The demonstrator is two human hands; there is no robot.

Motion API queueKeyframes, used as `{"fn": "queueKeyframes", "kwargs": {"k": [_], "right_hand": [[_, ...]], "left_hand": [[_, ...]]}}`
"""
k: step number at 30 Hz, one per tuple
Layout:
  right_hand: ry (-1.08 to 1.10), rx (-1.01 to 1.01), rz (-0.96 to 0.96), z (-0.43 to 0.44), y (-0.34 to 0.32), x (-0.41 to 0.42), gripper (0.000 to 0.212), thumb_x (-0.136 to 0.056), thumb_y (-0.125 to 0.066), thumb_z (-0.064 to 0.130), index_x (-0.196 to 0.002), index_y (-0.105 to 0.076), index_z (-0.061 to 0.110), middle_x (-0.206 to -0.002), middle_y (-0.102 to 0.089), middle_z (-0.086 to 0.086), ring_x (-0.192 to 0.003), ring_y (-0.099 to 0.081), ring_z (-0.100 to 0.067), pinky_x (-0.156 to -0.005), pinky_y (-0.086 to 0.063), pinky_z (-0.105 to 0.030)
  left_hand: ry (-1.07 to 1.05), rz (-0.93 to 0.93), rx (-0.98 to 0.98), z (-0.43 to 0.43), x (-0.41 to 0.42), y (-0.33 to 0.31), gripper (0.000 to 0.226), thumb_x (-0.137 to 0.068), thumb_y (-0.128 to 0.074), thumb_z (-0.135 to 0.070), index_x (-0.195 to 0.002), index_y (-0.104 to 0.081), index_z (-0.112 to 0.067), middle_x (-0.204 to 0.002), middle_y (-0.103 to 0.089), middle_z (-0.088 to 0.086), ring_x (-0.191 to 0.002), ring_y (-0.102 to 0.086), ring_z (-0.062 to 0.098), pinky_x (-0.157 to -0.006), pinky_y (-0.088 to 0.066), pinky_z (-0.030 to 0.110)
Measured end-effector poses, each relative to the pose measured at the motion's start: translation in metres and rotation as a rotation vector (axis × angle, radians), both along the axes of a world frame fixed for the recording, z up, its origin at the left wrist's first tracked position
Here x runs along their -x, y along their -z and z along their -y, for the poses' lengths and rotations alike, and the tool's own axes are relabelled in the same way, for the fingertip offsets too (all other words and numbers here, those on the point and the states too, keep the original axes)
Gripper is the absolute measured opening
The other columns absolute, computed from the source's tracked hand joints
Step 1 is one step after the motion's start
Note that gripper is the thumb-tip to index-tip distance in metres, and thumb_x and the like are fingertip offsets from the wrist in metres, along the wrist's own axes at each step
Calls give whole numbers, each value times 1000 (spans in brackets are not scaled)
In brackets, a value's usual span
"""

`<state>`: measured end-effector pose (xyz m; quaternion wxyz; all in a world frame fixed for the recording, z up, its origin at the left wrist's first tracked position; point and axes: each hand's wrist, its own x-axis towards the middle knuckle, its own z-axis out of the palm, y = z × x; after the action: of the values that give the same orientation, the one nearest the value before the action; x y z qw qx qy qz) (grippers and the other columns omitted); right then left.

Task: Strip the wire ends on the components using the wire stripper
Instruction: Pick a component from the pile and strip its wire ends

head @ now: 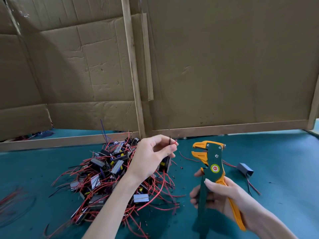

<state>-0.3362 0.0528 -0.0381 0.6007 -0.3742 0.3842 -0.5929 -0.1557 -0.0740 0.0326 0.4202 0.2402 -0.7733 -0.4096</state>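
My left hand [151, 156] pinches the red and black wires [172, 143] of a small dark component [164, 165] that hangs below my fingers, above the right side of the pile. My right hand [219, 197] grips the green and orange wire stripper [209, 158] by its handles, jaws open and pointing left toward the wire ends, a short gap apart. A heap of components with red and black wires [107, 178] lies on the teal table under my left forearm.
One grey component with wires [245, 169] lies apart to the right of the stripper. Loose red wires [13, 199] lie at the far left. Cardboard panels with a wooden frame [136, 100] wall off the back of the teal table [276, 152]. Small insulation scraps dot the mat.
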Motion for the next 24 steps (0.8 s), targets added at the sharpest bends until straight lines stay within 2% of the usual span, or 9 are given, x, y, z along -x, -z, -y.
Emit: {"fn": "queueKeyframes", "kwargs": {"k": [3,5,8,11,17,20,24], "right_hand": [[-60,20,-33,-3,0,-3,49,-68,-88,28,-108,-67,8,-93,-63,-39,-84,-65,-48,-75,-54,-50],[-69,35,-45,-4,1,-4,54,-65,-91,30,-108,-67,7,-88,-61,-37,-80,-64,-47,-73,-54,-51],[-71,57,-88,-5,1,-4,55,-66,-90,25,-108,-63,3,-84,-61,-35,-75,-63,-45,-70,-54,-49],[-60,57,-132,-6,0,-4,53,-70,-81,14,-111,-52,-4,-80,-62,-32,-73,-64,-43,-70,-55,-46],[-60,29,-221,-9,-2,-7,59,-64,-84,18,-107,-52,-7,-83,-64,-32,-76,-65,-42,-73,-56,-46],[-77,23,-228,-10,-3,-9,56,-59,-93,26,-96,-62,-3,-80,-64,-31,-73,-65,-41,-70,-56,-46],[-40,21,-222,-9,0,-16,48,-46,-98,36,-69,-66,11,-60,-58,-26,-48,-58,-31,-50,-51,-34]], "left_hand": [[36,77,62,-3,1,0,6,-86,-70,-17,-83,-74,-19,-69,-69,-3,-62,-59,7,-65,-48,19],[47,133,110,-5,1,0,8,-86,-71,-16,-81,-74,-21,-68,-67,-11,-59,-52,1,-59,-42,15],[58,197,156,-6,2,0,8,-84,-72,-15,-81,-74,-22,-72,-66,-16,-64,-55,-4,-63,-41,10],[82,223,162,-6,2,-1,5,-85,-72,-15,-82,-74,-18,-76,-64,-12,-66,-55,-1,-65,-43,14],[126,249,158,-5,0,0,3,-83,-73,-16,-84,-76,-16,-69,-59,-17,-63,-50,-2,-64,-39,13],[158,258,149,-3,-1,-1,7,-82,-73,-16,-81,-74,-23,-71,-59,-15,-63,-49,-2,-64,-39,13],[180,267,130,-1,-4,-2,12,-82,-73,-18,-78,-72,-29,-69,-60,-18,-62,-49,-1,-63,-39,14]]}}
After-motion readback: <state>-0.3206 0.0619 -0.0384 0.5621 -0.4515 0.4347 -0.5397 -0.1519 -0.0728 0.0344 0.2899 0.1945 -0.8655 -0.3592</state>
